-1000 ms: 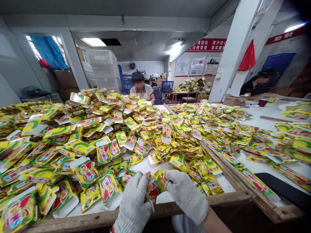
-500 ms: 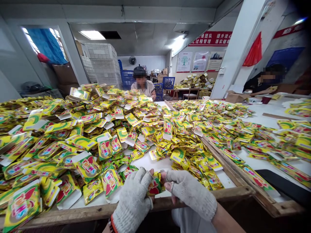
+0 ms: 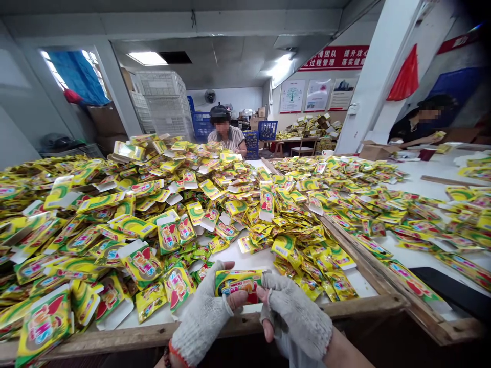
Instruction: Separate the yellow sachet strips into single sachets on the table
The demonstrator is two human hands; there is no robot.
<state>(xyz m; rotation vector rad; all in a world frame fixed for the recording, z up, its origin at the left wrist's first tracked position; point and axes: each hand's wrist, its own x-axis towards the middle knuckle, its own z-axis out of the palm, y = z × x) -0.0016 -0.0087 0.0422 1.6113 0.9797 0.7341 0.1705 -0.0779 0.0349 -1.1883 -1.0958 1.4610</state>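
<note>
Both my hands wear grey fingerless gloves and meet at the table's near edge. Together they grip one small yellow carton (image 3: 238,283) with red and green print, held level. My left hand (image 3: 203,317) has its thumb and fingers round the carton's left end. The fingers of my right hand (image 3: 291,319) pinch its right end. Just beyond lies a big heap of yellow cartons and packets (image 3: 146,214) on a white tabletop (image 3: 245,258).
A wooden rim (image 3: 126,340) runs along the near edge, and a wooden divider (image 3: 356,250) angles off right. More packets (image 3: 383,204) cover the right table. One person (image 3: 225,134) sits across; another (image 3: 422,122) sits far right. White crates (image 3: 161,102) are stacked behind.
The carton was bunched upright between my palms; now it is turned flat and lengthwise, and my hands have drawn slightly apart and toward me.
</note>
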